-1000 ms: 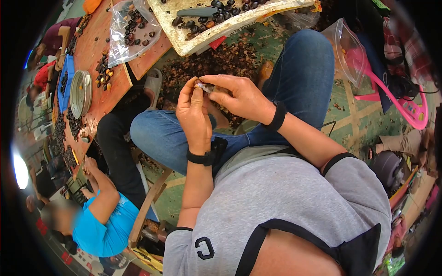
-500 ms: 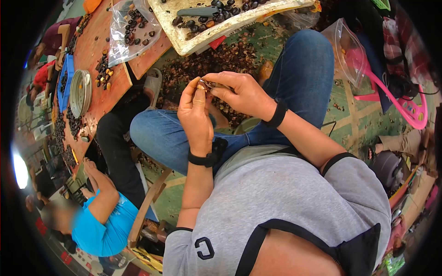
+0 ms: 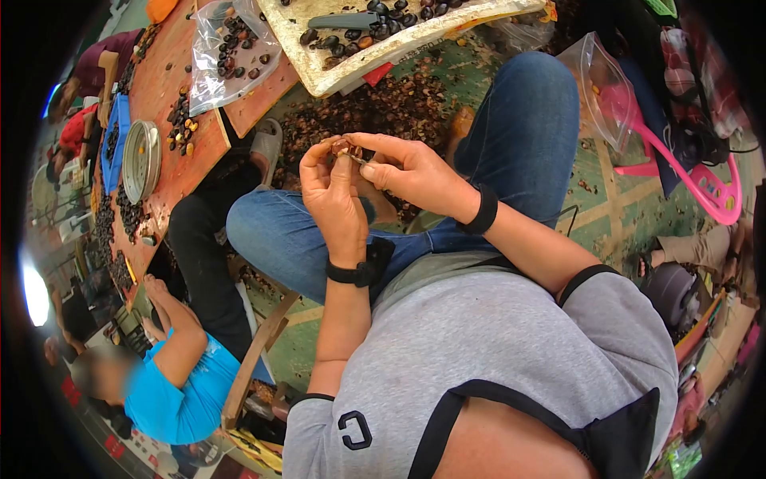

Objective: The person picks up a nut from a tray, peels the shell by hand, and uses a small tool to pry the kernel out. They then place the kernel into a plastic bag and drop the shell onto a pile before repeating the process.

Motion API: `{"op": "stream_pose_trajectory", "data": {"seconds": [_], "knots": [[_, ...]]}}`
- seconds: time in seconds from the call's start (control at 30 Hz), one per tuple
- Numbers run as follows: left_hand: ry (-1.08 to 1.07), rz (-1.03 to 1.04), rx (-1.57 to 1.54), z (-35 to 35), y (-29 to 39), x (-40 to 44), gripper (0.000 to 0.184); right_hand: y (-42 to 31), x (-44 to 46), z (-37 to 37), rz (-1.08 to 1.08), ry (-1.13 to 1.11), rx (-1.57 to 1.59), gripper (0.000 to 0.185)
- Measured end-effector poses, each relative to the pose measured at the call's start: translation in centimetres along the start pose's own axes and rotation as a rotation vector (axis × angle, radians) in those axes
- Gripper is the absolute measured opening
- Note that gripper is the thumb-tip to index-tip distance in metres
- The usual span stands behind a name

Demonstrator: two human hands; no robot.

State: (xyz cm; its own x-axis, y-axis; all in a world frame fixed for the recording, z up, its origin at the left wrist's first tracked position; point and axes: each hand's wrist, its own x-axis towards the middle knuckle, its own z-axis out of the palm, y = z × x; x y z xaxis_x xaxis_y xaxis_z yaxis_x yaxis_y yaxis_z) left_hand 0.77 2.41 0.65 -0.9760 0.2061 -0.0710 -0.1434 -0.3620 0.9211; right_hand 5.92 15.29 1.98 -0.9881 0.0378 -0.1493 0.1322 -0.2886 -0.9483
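My left hand (image 3: 333,203) is closed, with a small glossy brown nut (image 3: 342,147) pinched between its thumb and fingers. A pale patch shows on the nut. My right hand (image 3: 419,172) is closed on a small metal tool (image 3: 358,158) at the nut's right side. Only a short shiny part of the tool shows, so its exact kind is unclear. Both hands meet above my lap, over brown shell scraps (image 3: 375,108) on the floor.
A foam tray (image 3: 335,78) ahead holds dark nuts and a grey-handled tool (image 3: 343,20). Left, a wooden table (image 3: 167,76) carries a nut-filled plastic bag (image 3: 231,64) and a metal bowl (image 3: 141,162). A person in blue (image 3: 183,391) sits left; a pink plastic item (image 3: 678,164) lies right.
Both hands have shifted slightly left. The nut has turned and shows more of its brown surface. My right index finger now reaches over the nut's far side.
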Motion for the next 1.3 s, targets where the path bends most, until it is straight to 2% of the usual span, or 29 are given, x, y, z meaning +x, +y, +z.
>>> {"op": "stream_pose_trajectory", "data": {"seconds": [0.17,0.23,0.37,0.43,0.67,0.73,0.83,0.97,1.03,1.17,1.23,1.3], "knots": [[0.015,0.004,-0.019,0.1,0.0,-0.2,0.02,0.6,-0.1,0.7,-0.043,0.044,-0.055,0.046],[0.028,0.001,-0.019,0.0,0.0,-0.2,0.02,1.1,0.1,1.1,-0.165,0.119,-0.102,0.044],[0.043,0.003,0.028,-0.2,-0.3,-0.2,0.02,1.4,0.2,1.2,-0.159,0.143,-0.123,0.043],[0.041,0.0,0.048,0.2,-0.1,-0.5,0.02,1.4,0.3,1.1,-0.178,0.172,-0.29,0.042],[0.022,-0.019,-0.006,0.3,0.2,0.0,0.023,1.1,0.6,0.4,-0.153,0.111,-0.084,0.041],[0.017,-0.013,-0.001,0.5,0.5,0.0,0.025,-0.4,0.2,0.2,-0.016,0.024,-0.049,0.043],[-0.001,-0.019,0.008,0.5,0.5,-0.1,0.028,-0.6,0.2,0.2,-0.074,0.047,-0.093,0.045],[0.015,-0.02,0.03,0.2,0.1,-0.1,0.025,-0.6,0.0,0.3,-0.038,0.07,-0.152,0.046],[0.02,-0.021,0.031,0.4,0.1,-0.2,0.025,-0.1,0.2,0.4,-0.144,0.12,-0.233,0.044],[0.036,-0.018,0.062,0.3,0.1,-0.3,0.025,0.3,0.3,0.8,-0.165,0.161,-0.265,0.04],[0.041,-0.01,0.086,0.3,-0.1,-0.2,0.025,1.0,0.7,1.1,-0.298,0.239,-0.359,0.037],[0.045,-0.003,0.109,0.4,0.0,-0.2,0.025,1.4,0.7,1.1,-0.302,0.235,-0.372,0.038]]}}
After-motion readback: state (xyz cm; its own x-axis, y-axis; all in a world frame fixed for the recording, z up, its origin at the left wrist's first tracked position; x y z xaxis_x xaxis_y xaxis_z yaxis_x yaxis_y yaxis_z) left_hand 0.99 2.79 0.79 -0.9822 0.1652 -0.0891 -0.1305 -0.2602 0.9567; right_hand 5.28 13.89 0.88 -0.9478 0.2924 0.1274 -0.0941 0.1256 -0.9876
